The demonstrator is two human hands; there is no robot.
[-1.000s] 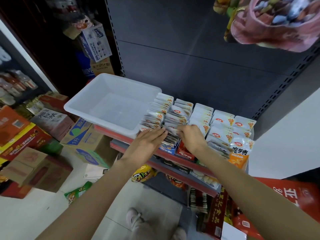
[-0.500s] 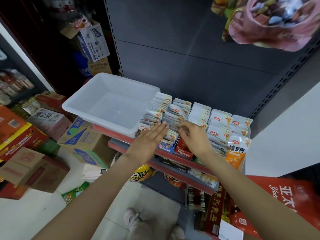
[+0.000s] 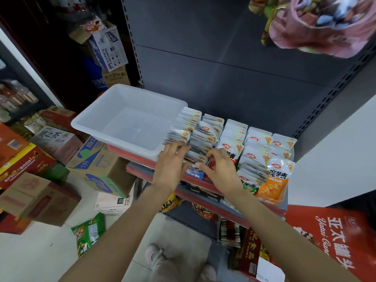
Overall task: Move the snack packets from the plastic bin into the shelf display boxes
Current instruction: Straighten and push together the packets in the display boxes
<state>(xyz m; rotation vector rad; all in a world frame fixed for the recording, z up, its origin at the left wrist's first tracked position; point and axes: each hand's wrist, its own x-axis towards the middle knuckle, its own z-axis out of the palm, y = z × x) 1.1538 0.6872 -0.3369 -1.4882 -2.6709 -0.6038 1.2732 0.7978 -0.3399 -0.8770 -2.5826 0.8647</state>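
A white plastic bin (image 3: 97, 127) sits on the shelf at the left with nothing visible inside it. To its right, rows of silver snack packets (image 3: 234, 135) stand packed in display boxes (image 3: 196, 173). My left hand (image 3: 171, 163) lies with straight fingers on the front packets of the leftmost rows. My right hand (image 3: 219, 169) is beside it, fingers curled, thumb and fingers pinching a front packet of the second row.
The red shelf edge (image 3: 130, 154) runs under the bin. An orange packet (image 3: 274, 182) stands at the shelf's right front. Cardboard boxes (image 3: 97, 165) and a green snack bag (image 3: 89, 235) lie on the floor at left. Pink bags (image 3: 317, 25) hang above right.
Both hands have drawn slightly toward the front of the rows. My right hand's fingers have curled onto a front packet; the left hand stays flat on the packets.
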